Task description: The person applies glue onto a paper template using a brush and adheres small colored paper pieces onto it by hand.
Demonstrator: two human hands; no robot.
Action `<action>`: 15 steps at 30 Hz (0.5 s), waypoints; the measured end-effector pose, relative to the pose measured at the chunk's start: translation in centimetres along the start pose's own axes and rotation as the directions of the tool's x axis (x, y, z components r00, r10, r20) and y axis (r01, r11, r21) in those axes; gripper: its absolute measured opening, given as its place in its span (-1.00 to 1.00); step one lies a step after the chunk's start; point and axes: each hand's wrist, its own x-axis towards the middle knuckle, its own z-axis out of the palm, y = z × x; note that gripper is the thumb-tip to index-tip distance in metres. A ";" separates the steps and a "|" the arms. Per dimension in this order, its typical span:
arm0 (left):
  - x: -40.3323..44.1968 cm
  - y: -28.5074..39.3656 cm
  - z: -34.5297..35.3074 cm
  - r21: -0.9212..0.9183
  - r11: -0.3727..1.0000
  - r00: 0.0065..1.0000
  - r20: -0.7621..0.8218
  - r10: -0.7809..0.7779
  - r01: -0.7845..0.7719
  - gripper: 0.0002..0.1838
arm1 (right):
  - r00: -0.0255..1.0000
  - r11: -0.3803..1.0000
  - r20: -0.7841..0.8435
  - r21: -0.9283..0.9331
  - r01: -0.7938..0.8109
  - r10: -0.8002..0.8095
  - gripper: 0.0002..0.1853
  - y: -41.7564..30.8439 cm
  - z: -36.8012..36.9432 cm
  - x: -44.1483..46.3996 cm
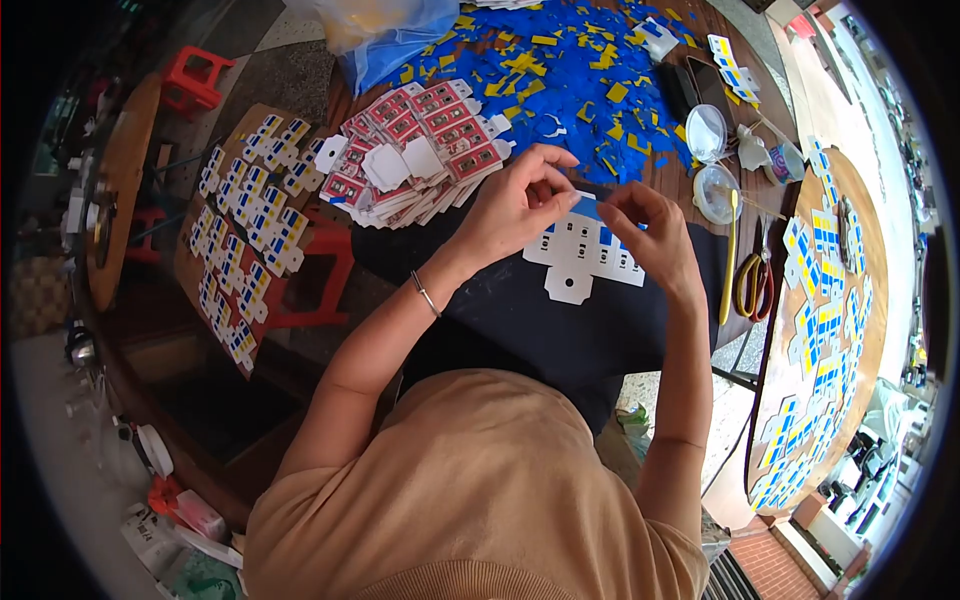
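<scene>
1. The left hand (512, 208) has thumb and forefinger closed together on the left end of a small blue strip (587, 208).
2. The right hand (657, 243) has curled fingers at the strip's other end; I cannot tell whether they are clamped on it or only touching.
3. Just below both sets of fingertips lies a white card (572, 255) with printed marks, partly covered by the right hand.
4. Under the card and fingers is a black cloth (480, 325).
5. To the left of the left fingers is a stack of red-and-white cards (468, 132).
6. Beyond the fingers, blue and yellow scraps (560, 85) cover the table.
7. To the right of the right fingers are a yellow stick (729, 265) and, farther out, scissors (766, 255).
8. Well apart from the fingers, blue-and-yellow cards (268, 212) lie on both sides.
</scene>
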 end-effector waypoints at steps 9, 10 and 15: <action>-2.7 -2.1 -0.9 0.598 0.697 0.876 0.017 0.483 -0.396 -0.76 | 0.925 0.925 0.135 0.093 -0.370 0.356 -0.74 0.8 -0.1 -0.4; -2.6 -2.1 -0.9 0.612 0.666 0.860 0.043 0.509 -0.426 -0.77 | 0.921 0.923 0.148 0.090 -0.375 0.360 -0.74 0.8 0.1 -0.3; -2.6 -2.6 -0.6 0.643 0.601 0.843 0.136 0.520 -0.474 -0.76 | 0.929 0.937 0.153 0.040 -0.347 0.338 -0.78 0.7 0.8 0.0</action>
